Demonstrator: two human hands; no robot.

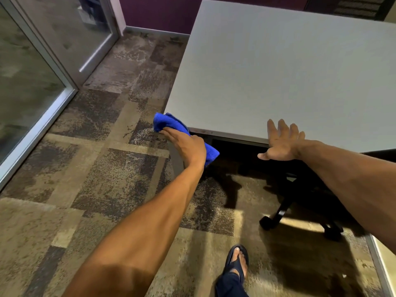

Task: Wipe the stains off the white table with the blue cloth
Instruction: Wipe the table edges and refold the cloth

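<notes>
Head camera shows my left hand (188, 146) squeezing the soft, bunched-up bright blue cloth (169, 124) right at the near corner of the big flat white table (289, 71), while my right hand (282, 142) lies open and flat on the near edge, holding nothing. I think I should lift the cloth up onto the top, press down, and rub in slow lines. I cannot spot any stains from here, so I would wipe the whole top.

Two bare forearms with no sleeves in view, left hand (186, 146) and right hand (282, 142) without rings or watch, dark navy trouser leg (230, 285), dark flip-flop sandal (237, 262) on one foot
</notes>
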